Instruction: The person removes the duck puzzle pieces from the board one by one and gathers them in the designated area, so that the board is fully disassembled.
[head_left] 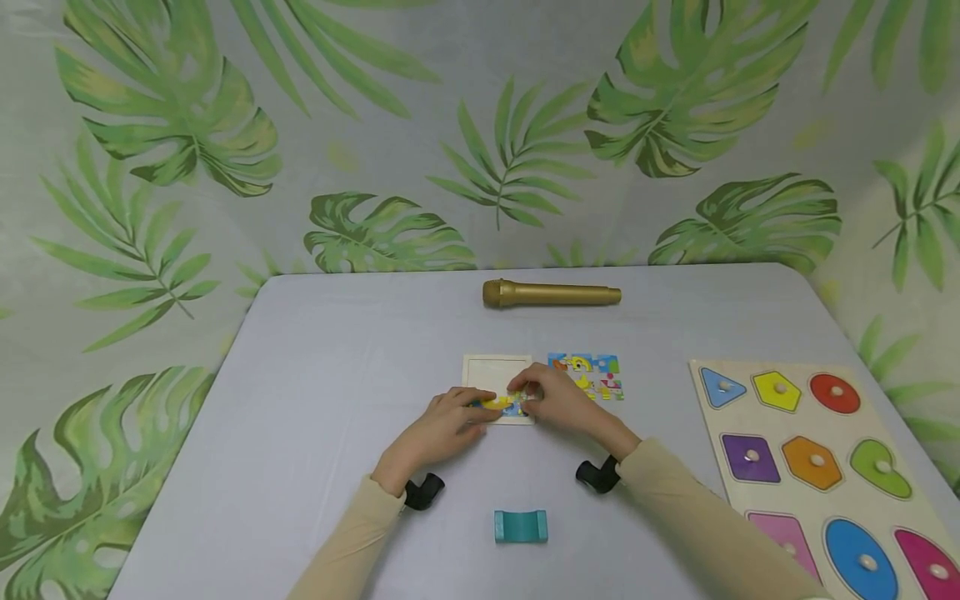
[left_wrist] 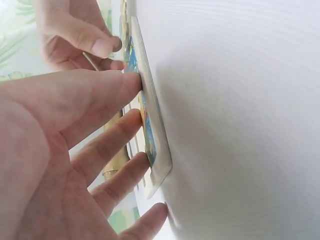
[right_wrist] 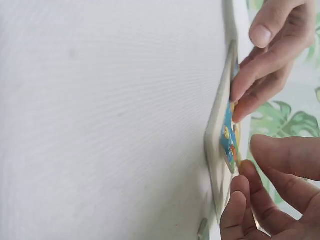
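Note:
A small square wooden puzzle tray [head_left: 497,357] lies mid-table, with joined colourful puzzle pieces [head_left: 513,408] along its near side. My left hand [head_left: 447,425] lies over the tray's left side; its extended fingers touch those pieces, seen edge-on in the left wrist view. At the tray's right side, my right hand [head_left: 564,400] has its fingers bent and seems to pinch a puzzle piece, whose thin edge [left_wrist: 92,61] shows in the left wrist view; fingers mostly hide it. Just right of the tray lies a group of other puzzle pieces [head_left: 607,364], partly behind the right hand.
A gold microphone [head_left: 555,294] lies near the table's back edge. A teal curved block [head_left: 521,527] sits in front, between the forearms. On the right is a large shape board [head_left: 757,412] with knobbed coloured shapes. Leaf-patterned cloth [head_left: 525,167] hangs behind the table.

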